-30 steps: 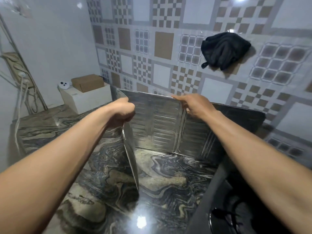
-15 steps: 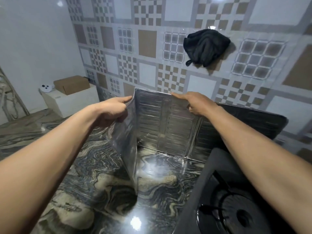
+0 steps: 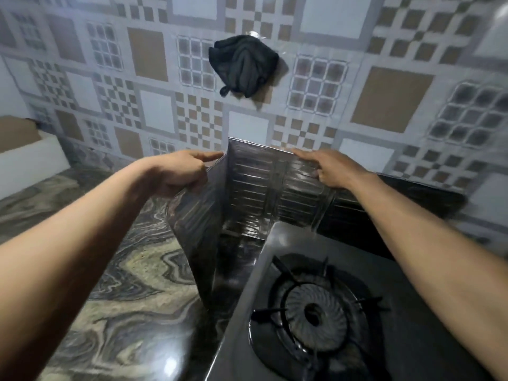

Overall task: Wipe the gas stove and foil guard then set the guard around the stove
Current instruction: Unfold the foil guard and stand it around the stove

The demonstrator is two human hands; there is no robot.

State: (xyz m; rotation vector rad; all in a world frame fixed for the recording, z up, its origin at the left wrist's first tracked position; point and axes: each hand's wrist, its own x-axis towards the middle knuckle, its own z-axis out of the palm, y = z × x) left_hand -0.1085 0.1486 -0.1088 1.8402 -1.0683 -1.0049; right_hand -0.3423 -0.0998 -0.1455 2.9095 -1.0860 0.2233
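Observation:
The shiny ribbed foil guard (image 3: 255, 193) stands folded on the counter, its back panel against the tiled wall and its left panel angled toward me beside the gas stove (image 3: 343, 312). My left hand (image 3: 178, 174) pinches the top edge of the left panel. My right hand (image 3: 327, 167) rests on the top edge of the back panel, fingers laid over it. The stove's left burner with its black pan support shows at the lower right. The guard's right part runs dark behind my right forearm.
A black cloth (image 3: 243, 64) hangs on the patterned tile wall above the guard. The marbled counter (image 3: 115, 298) stretches left. A white box with a cardboard carton (image 3: 19, 149) stands at the far left against the wall.
The view has swung right and down, so the stove now fills the lower right. The guard has come closer to the stove's left and back sides, both hands still on its top edge.

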